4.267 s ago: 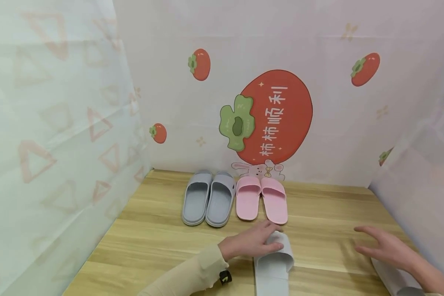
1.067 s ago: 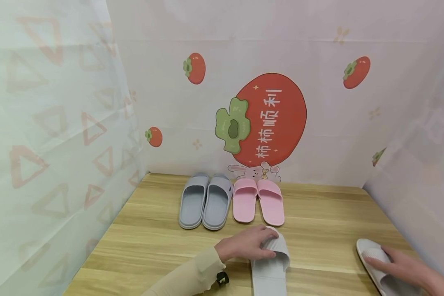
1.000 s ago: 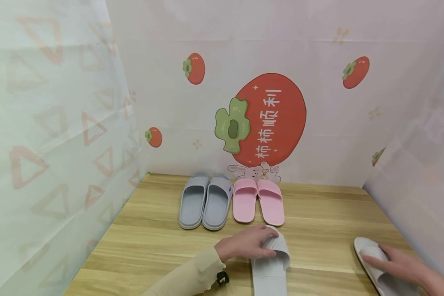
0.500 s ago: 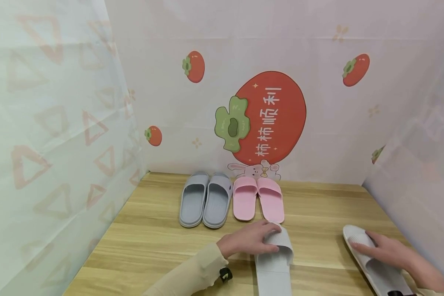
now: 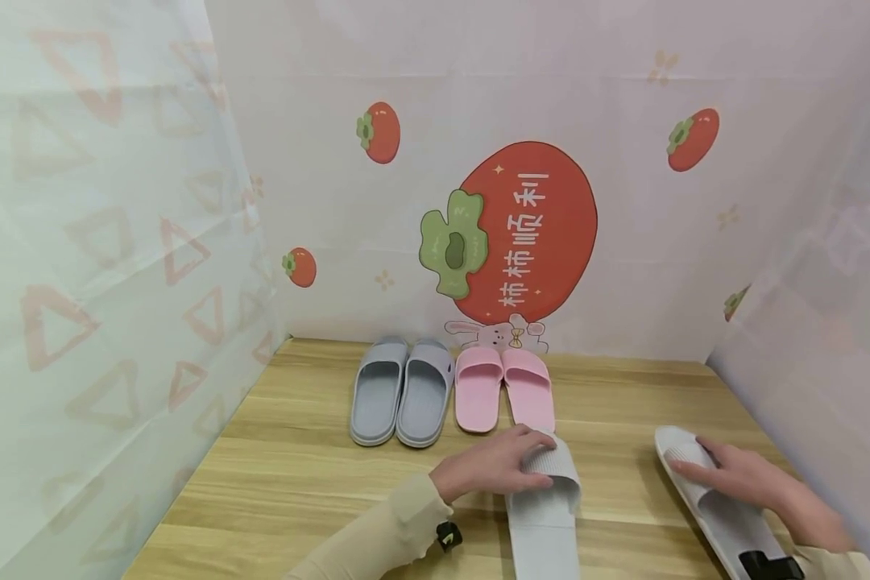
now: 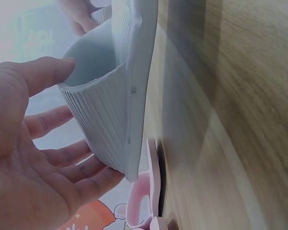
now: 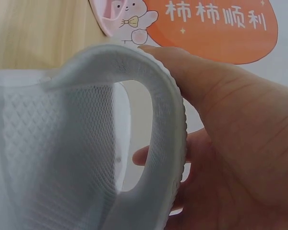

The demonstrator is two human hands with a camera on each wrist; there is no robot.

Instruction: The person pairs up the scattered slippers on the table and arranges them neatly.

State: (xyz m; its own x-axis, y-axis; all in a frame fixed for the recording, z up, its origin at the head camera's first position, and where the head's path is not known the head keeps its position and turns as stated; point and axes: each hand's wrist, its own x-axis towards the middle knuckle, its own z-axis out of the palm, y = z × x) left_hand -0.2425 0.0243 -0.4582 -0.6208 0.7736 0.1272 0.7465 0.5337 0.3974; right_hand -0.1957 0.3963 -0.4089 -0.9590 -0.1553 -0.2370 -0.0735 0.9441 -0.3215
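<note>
My left hand (image 5: 493,466) grips the ribbed strap of a light grey slipper (image 5: 544,540) at front centre. In the left wrist view, the thumb hooks over the edge of the strap (image 6: 93,115) and the fingers curl under its toe end. Farther right, my right hand (image 5: 750,482) holds the matching grey slipper (image 5: 728,524) by its strap, toe pointing away and tilted left. The right wrist view has this strap (image 7: 170,124) between the thumb and the fingers, which are partly hidden behind it. The left slipper's toe overlaps a pink slipper's heel in the head view.
A blue-grey slipper pair, left (image 5: 377,403) and right (image 5: 424,407), stands by the back wall, with a pink pair, left (image 5: 478,395) and right (image 5: 531,391), beside it. Printed sheets (image 5: 319,177) enclose the wooden surface (image 5: 275,483) at the back and sides.
My right hand, earlier open above its slipper, has taken hold of the strap and brought it forward and left. My left hand has shifted its slipper slightly forward, toward the pink pair.
</note>
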